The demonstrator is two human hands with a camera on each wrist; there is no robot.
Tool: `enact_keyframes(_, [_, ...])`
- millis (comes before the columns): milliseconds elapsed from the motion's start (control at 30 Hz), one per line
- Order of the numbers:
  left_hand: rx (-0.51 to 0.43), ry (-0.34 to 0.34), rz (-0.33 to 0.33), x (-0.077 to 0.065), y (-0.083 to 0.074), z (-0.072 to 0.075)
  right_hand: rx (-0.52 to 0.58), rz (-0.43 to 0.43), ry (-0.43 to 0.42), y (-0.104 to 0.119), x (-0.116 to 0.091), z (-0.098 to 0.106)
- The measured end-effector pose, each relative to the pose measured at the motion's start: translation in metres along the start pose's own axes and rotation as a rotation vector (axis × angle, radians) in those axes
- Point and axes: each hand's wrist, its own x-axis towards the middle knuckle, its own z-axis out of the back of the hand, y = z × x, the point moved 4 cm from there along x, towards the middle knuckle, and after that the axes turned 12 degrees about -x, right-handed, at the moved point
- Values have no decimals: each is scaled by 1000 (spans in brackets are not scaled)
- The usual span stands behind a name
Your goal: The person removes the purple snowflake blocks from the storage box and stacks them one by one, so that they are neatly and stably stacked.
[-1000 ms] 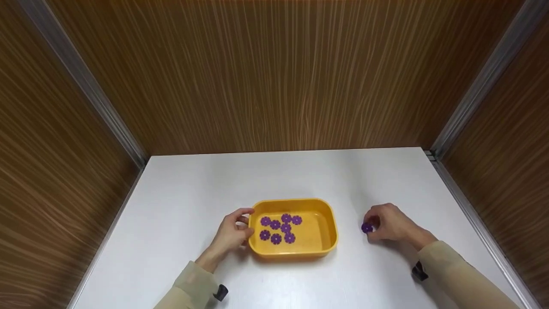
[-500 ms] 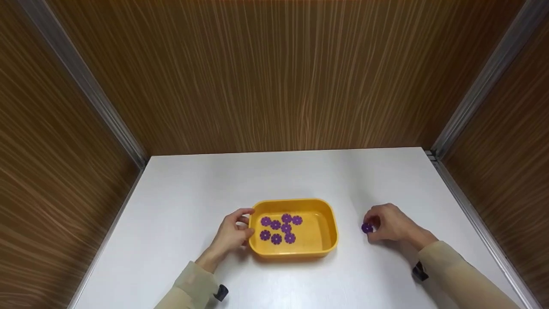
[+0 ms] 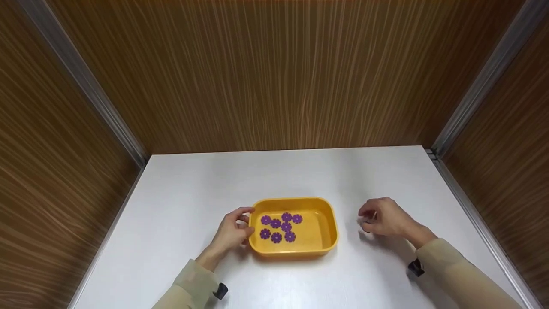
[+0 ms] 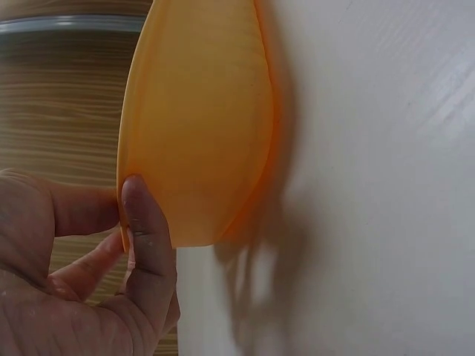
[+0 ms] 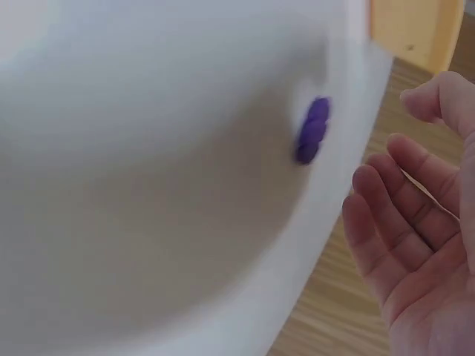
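In the head view my left hand (image 3: 233,231) is at the left end of a yellow plastic tray (image 3: 328,251). Its thumb and fingers pinch the rim, with the thumb pressed on the outer wall (image 4: 200,111) in the left wrist view. Several purple flower-shaped discs (image 3: 276,237) lie flat in the tray, mostly toward its left side. To the right of the tray, my right hand (image 3: 388,219) hovers low over the table with loosely curved fingers. The right wrist view shows it holding nothing, and a bumpy purple piece (image 5: 313,130) stands edge-on on the table, apart from the fingertips.
The white tabletop (image 3: 193,180) is bounded by wood-grain panels (image 3: 283,77) at the back and both sides. Metal rails (image 3: 472,223) run along the side edges. A black strap (image 3: 416,267) shows at the right wrist.
My right hand has let go of the purple piece and lifted slightly, up and to the left. My left hand keeps its hold on the tray, which stays in place.
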Motion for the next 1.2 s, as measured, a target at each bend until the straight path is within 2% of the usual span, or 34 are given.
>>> enact_keyframes(267, [8,-6,3,2,1,0,43,197,-85,28,14,8])
enact_keyframes(467, [14,-9,10,2,1,0,89,257,-84,48,25,11])
enact_keyframes(767, [37,-11,12,1,0,1,137,286,-44,78,41,9])
enact_keyframes(1033, [33,-3,21,1,0,1,176,257,24,102,59,-2])
enact_keyframes(1200, [20,13,-4,2,-1,2,162,238,66,111,70,-13])
